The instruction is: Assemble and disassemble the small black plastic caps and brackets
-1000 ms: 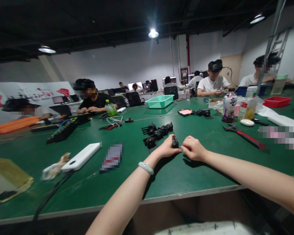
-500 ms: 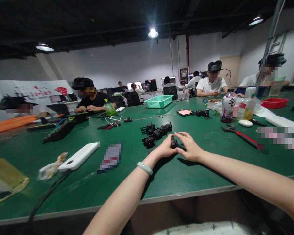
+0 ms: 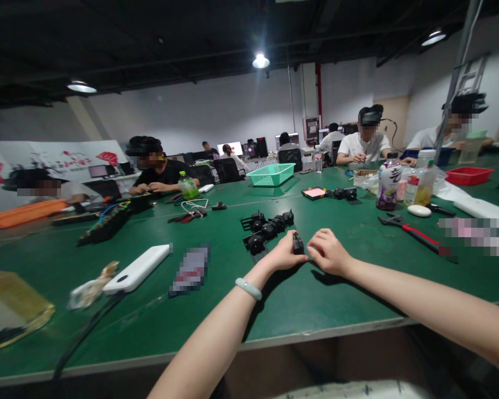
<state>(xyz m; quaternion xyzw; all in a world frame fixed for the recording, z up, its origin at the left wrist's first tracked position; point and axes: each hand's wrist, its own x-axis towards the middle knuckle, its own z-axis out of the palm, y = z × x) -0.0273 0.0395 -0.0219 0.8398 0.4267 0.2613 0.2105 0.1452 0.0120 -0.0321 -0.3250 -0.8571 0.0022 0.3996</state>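
Near the front edge of the broad green tabletop, the seated person's left hand is closed around a small, blocky black part, partly covered by thumb and palm. Just beside it, the bare right hand has its fingers loosely curled; from here I cannot tell whether the tips pinch anything. Beyond the left hand lies a cluster of black, bracketed pieces, too dark to separate one from another. Off left, a flat grey packet is blurred into squares, and a yellowish clear bottle is cut off at the side. Rightward, squares also mask the handle end of a red-and-black adjustable wrench.
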